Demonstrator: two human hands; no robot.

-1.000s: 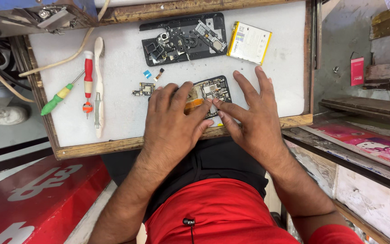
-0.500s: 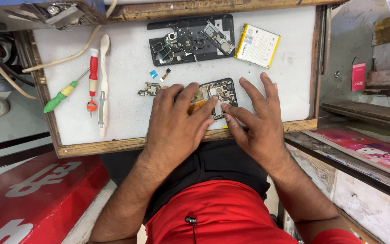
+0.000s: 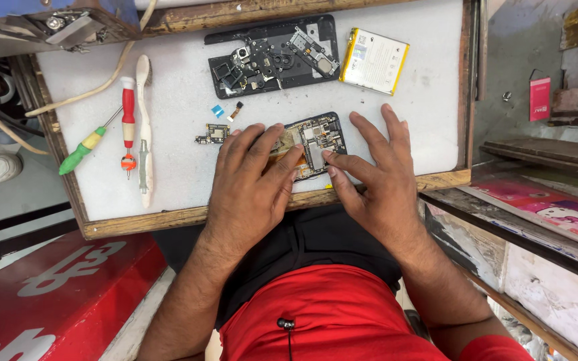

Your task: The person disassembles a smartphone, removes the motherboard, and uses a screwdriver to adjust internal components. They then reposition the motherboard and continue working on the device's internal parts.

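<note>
Yellow-edged battery pack (image 3: 374,61) upper right; left hand (image 3: 252,184), right hand (image 3: 376,177) flat, grip open, pressing circuit board (image 3: 312,142).

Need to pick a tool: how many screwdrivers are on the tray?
2: a green-and-yellow screwdriver at the far left, and a red screwdriver just right of it, beside the white brush. None seems hidden.

Left hand (image 3: 252,180) hides circuit board's (image 3: 317,140) left part; small loose parts (image 3: 214,134) perhaps connectors, unclear.

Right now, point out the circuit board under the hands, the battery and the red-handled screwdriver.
circuit board (image 3: 317,139): head view, bare centre.
battery (image 3: 374,61): head view, middle of its white face.
red-handled screwdriver (image 3: 128,117): head view, red handle.
</note>
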